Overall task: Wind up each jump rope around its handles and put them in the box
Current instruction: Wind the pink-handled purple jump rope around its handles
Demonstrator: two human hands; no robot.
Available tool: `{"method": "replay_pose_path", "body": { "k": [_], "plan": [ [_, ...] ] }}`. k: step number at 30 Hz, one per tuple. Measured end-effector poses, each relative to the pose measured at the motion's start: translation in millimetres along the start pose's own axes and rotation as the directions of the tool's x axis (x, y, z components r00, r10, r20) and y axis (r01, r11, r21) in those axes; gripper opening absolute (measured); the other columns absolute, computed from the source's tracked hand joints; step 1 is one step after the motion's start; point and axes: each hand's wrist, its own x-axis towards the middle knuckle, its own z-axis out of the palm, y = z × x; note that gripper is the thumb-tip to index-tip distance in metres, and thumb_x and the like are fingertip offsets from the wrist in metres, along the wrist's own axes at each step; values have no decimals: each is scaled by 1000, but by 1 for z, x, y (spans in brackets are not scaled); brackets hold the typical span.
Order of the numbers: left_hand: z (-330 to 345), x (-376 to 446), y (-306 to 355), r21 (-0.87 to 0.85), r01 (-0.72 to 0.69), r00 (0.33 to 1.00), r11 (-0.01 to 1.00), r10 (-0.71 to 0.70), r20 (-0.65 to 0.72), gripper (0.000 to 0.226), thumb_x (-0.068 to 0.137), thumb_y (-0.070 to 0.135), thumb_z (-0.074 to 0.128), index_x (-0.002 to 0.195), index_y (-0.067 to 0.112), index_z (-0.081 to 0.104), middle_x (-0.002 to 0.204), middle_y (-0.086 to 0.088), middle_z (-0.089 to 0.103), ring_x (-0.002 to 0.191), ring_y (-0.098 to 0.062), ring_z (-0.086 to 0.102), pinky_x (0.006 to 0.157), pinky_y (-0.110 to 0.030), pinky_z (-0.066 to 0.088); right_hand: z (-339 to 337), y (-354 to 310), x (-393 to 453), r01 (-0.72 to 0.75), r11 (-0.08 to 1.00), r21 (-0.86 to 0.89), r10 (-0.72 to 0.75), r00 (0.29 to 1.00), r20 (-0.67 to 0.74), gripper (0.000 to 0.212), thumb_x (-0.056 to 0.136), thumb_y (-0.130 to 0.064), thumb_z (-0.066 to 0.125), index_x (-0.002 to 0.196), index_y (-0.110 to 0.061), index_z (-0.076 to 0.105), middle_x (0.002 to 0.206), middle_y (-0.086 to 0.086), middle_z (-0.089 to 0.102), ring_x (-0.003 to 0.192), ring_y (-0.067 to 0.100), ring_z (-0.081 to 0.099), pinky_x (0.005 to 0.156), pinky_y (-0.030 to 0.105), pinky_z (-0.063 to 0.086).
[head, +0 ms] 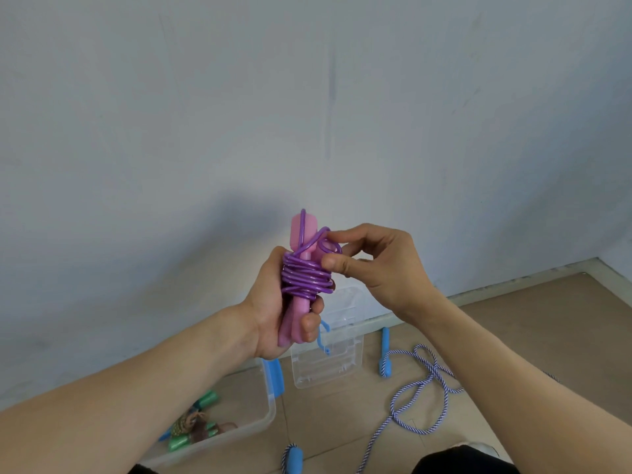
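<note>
tucking the last purple loop around the pink handles

the right hand (372,265) is pinching the final loop of the purple rope (307,275) between thumb and fingers beside the handle tops, while the left hand (273,313) is gripping the pink handles (297,323) upright, fingers curled round their lower ends. to finish well, i'd be pulling that loop snug and tucking it under the glossy coils, since the slick, springy plastic cord is likely to uncoil. below on the floor, the clear box (263,419) is holding what seems a wound green-handled rope (195,425); its clear lid (328,350) is lying beside it, and a striped rope with blue handles (424,388) is lying loose.
</note>
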Motion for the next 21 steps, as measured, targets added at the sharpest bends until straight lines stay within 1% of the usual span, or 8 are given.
{"method": "replay_pose_path", "body": {
  "k": [2, 8, 10, 12, 15, 17, 19, 21],
  "plan": [
    [-1, 0, 1, 83, -7, 999, 997, 9, -31, 63, 89, 57, 27, 75, 3, 56, 56, -12, 52, 33, -21, 42, 39, -19, 35, -2, 2, -1, -48, 999, 9, 48, 999, 6, 26, 66, -13, 86, 90, -17, 77, 74, 7, 69, 70, 13, 59, 74, 27, 54],
    [-3, 6, 1, 311, -63, 990, 948, 98, -98, 61, 95, 46, 22, 73, -2, 53, 57, -20, 48, 37, -25, 41, 43, -24, 37, -3, 4, -5, -123, 992, -27, 120, 987, -105, 27, 61, -4, 90, 80, -14, 76, 70, 3, 75, 63, 11, 68, 65, 21, 55],
    [-3, 6, 5, 345, -38, 992, 938, 78, -103, 60, 95, 45, 22, 75, -2, 53, 57, -20, 49, 36, -25, 42, 42, -24, 38, -3, 4, -7, -118, 988, -95, 107, 987, -119, 35, 61, -10, 92, 90, -16, 74, 69, 3, 74, 65, 15, 71, 64, 24, 57],
    [-6, 5, 9, 362, -8, 994, 932, 46, -95, 60, 94, 45, 22, 74, -2, 53, 56, -20, 48, 34, -25, 42, 41, -23, 38, -3, 4, -8, -90, 978, -186, 74, 993, -93, 46, 64, -16, 91, 105, -22, 71, 69, 3, 72, 66, 14, 70, 64, 19, 54],
    [-13, 5, 11, 386, 50, 997, 921, -22, -77, 62, 93, 47, 24, 72, -3, 55, 57, -20, 48, 35, -26, 41, 40, -23, 39, -2, 4, -9, -38, 947, -319, 40, 999, 0, 37, 70, -20, 88, 104, -23, 75, 67, -1, 69, 58, 4, 61, 59, 11, 44],
    [-19, 5, 12, 404, 89, 995, 910, -67, -69, 63, 92, 49, 24, 73, -3, 56, 58, -20, 49, 36, -26, 42, 41, -24, 40, -2, 5, -9, -37, 932, -360, 53, 998, 36, 30, 70, -19, 88, 96, -21, 73, 65, 0, 69, 56, 6, 61, 57, 14, 46],
    [-23, 5, 11, 410, 122, 992, 904, -100, -73, 63, 92, 49, 25, 77, -3, 57, 58, -20, 50, 36, -25, 43, 41, -24, 40, 0, 9, -9, -33, 919, -394, 58, 997, 52, 27, 71, -20, 87, 89, -19, 67, 66, 4, 68, 58, 16, 65, 59, 27, 53],
    [-24, 5, 9, 374, 154, 988, 915, -137, -72, 61, 92, 51, 27, 83, -1, 58, 59, -18, 50, 37, -24, 43, 42, -24, 40, 2, 11, -10, -37, 917, -398, 65, 996, 56, 27, 74, -22, 85, 87, -16, 63, 66, 6, 69, 57, 17, 66, 59, 31, 55]
  ]
}}
